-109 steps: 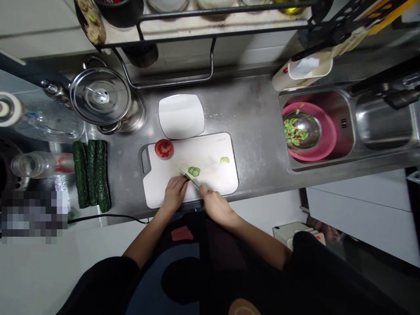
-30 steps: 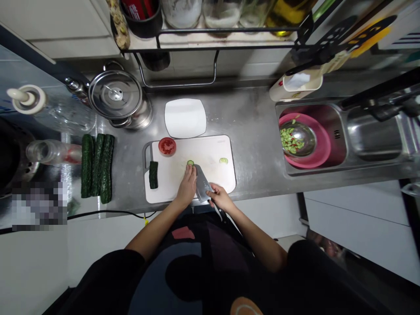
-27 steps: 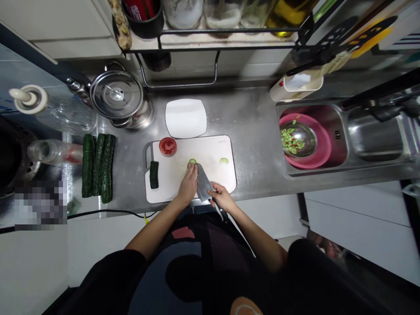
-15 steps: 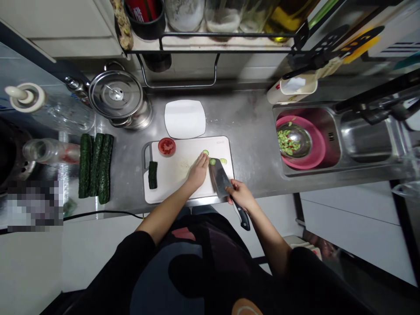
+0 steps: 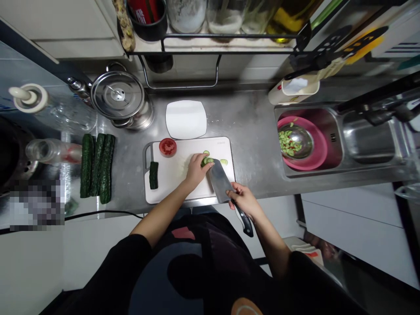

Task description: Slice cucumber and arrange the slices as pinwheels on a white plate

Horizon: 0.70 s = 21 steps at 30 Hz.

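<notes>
On the white cutting board (image 5: 170, 179), my left hand (image 5: 195, 168) lies curled over a small heap of cucumber slices (image 5: 206, 160), pressing them against the flat blade of the cleaver (image 5: 219, 183). My right hand (image 5: 243, 201) is closed round the cleaver's black handle, the blade lying nearly flat on the board's right part. One loose slice (image 5: 224, 162) lies by the board's right edge. A tomato half (image 5: 167, 147) sits at the board's top left, and a short cucumber stub (image 5: 153, 175) lies at its left.
Three whole cucumbers (image 5: 96, 168) lie left of the board. A white square plate (image 5: 186, 119) sits behind it, a lidded steel pot (image 5: 120, 98) further left. In the sink, a pink basin (image 5: 320, 146) holds a steel bowl (image 5: 298, 135) of chopped vegetables. Bottles stand far left; a jar rack hangs above.
Earlier my hands sliced cucumber at mid-board. The stub was left at the board's left, and both hands moved right, the left gathering slices against the flattened cleaver blade.
</notes>
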Available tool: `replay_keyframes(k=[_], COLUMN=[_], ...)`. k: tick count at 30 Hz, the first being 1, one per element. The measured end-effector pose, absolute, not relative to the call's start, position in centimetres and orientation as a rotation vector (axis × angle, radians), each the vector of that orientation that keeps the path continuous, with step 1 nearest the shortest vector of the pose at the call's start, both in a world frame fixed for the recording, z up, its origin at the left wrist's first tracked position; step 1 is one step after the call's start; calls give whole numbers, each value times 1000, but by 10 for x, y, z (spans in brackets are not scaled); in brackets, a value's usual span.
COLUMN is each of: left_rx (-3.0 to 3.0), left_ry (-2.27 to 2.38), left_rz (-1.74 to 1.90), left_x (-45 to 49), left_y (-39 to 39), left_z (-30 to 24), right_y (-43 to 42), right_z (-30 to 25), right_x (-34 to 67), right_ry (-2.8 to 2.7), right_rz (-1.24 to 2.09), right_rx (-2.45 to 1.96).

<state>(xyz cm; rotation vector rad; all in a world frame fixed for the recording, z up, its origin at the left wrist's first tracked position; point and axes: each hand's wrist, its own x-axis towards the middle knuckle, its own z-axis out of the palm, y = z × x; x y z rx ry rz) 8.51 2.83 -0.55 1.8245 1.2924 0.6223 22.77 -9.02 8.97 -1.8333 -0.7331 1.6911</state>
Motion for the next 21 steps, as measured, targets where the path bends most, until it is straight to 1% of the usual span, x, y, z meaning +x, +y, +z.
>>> replay_keyframes(k=[4, 10, 14, 21], left_rx=[1783, 2055, 2076, 2098], left_ry=[1306, 1308, 1390, 1337], left_rz=[489, 337, 295, 199], left_x=[90, 92, 95, 93], left_y=[34, 40, 44, 49], left_z=[-12, -10, -8, -4], right_y=[-96, -106, -108, -107], right_z=[90, 88, 87, 89], right_x=[236, 246, 247, 247], right_ry=[-696, -656, -696, -754], right_rz=[1656, 1620, 1606, 1592], right_rx=[-1903, -1981, -1982, -2024])
